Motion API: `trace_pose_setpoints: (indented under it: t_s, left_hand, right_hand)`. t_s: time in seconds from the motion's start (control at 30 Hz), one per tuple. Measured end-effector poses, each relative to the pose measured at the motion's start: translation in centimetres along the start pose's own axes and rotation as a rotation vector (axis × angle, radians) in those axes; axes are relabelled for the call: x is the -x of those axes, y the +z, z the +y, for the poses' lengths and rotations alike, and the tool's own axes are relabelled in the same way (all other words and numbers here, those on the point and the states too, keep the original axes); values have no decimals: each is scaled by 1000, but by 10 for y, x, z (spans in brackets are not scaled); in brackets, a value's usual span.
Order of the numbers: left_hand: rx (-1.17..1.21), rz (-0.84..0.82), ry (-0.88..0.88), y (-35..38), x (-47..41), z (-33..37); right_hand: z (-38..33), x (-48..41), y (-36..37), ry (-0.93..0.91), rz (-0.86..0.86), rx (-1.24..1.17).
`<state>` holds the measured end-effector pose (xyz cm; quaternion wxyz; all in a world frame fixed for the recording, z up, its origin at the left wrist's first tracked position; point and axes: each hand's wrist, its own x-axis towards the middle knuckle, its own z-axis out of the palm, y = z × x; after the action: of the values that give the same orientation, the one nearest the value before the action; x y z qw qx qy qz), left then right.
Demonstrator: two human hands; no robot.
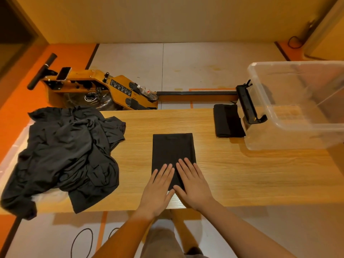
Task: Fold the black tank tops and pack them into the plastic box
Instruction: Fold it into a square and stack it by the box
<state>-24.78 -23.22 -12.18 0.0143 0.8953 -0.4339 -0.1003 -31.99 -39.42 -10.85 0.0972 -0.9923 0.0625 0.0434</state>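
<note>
A black tank top (pixel 173 148) lies folded into a narrow rectangle at the middle of the wooden table (pixel 242 168). My left hand (pixel 159 189) and my right hand (pixel 193 185) press flat on its near end, fingers straight and side by side. A pile of unfolded black tank tops (pixel 68 151) sits at the table's left end. Another folded black tank top (pixel 228 121) lies next to the clear plastic box (pixel 297 131), which stands at the right end with nothing inside.
A wooden rowing machine (pixel 104 90) with a water bottle (pixel 148 92) on it lies on the floor behind the table; its black rail end (pixel 249 105) reaches the box. Black cables (pixel 81 243) loop on the floor near my legs.
</note>
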Motion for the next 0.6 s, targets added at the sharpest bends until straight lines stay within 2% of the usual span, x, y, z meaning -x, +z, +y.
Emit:
trace_pose_setpoints:
  t_s: [0.17, 0.33, 0.6]
  left_hand:
    - [-14, -34, 11, 1, 17, 3]
    - [-21, -16, 72, 6, 43, 10]
    - [-42, 50, 49, 11, 67, 19]
  right_hand:
    - [1, 17, 15, -75, -118, -7]
    - [1, 44, 19, -150, -109, -45]
    - [-5, 73, 19, -159, -29, 19]
